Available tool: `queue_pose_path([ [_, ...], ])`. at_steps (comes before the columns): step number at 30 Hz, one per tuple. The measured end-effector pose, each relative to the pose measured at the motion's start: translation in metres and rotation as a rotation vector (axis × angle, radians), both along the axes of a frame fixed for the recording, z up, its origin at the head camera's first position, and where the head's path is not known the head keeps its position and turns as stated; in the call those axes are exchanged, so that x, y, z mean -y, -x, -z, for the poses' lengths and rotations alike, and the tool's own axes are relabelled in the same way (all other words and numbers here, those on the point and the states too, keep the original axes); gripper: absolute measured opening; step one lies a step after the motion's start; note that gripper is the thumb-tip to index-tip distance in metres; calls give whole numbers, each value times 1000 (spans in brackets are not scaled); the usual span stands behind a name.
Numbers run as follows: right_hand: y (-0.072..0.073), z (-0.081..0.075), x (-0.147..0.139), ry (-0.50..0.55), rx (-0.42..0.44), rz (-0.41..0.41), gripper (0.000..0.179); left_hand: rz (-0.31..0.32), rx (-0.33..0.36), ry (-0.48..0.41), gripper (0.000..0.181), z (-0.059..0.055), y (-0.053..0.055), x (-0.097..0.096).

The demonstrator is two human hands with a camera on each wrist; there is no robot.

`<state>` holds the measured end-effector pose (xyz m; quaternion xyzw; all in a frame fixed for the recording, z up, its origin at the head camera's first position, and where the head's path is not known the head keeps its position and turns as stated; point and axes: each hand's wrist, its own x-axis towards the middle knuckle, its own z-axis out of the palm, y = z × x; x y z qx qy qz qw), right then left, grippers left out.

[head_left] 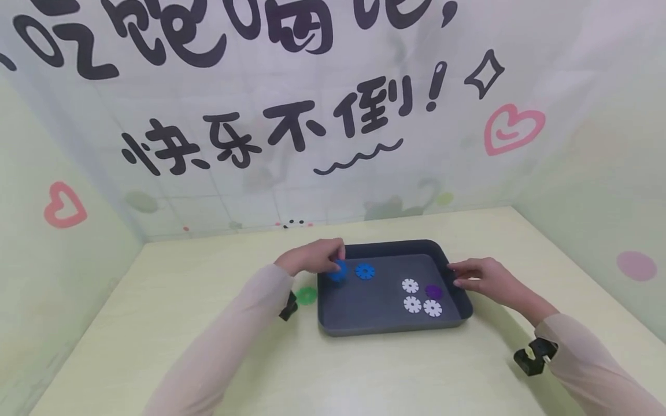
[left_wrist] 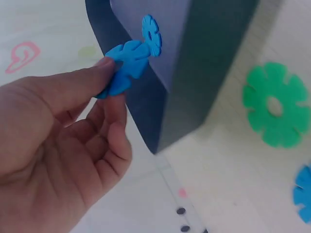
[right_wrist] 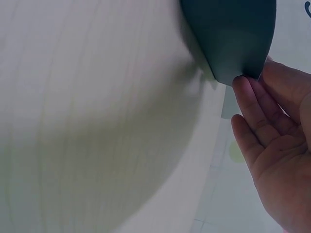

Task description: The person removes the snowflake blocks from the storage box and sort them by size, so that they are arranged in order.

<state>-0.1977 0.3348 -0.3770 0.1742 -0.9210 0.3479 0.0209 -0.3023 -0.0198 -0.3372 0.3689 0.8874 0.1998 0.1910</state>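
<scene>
Over the left end of a dark grey tray, my left hand pinches a blue notched disc between thumb and fingers. Another blue disc lies flat in the tray close by. At the opposite end, my right hand grips the tray's rim, its thumb on one side of the wall and fingertips on the other, as the right wrist view shows. Three white discs and a purple disc lie in the tray's right part.
A green disc lies on the pale table, left of the tray. In the left wrist view, part of one more blue disc shows beside it. A printed cloth wall stands behind the table, with side panels at left and right.
</scene>
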Motion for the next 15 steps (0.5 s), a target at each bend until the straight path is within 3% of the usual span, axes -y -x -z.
queue_pose_path([
  [9, 1, 1, 0, -9, -29, -9, 38, -78, 24, -248, 14, 0, -12, 70],
  [12, 2, 3, -1, -15, -48, -13, 38, -146, 30, -266, 13, -3, -13, 95],
  [15, 3, 4, -1, -9, -56, -21, 37, -213, 35, -221, 14, -4, -12, 121],
])
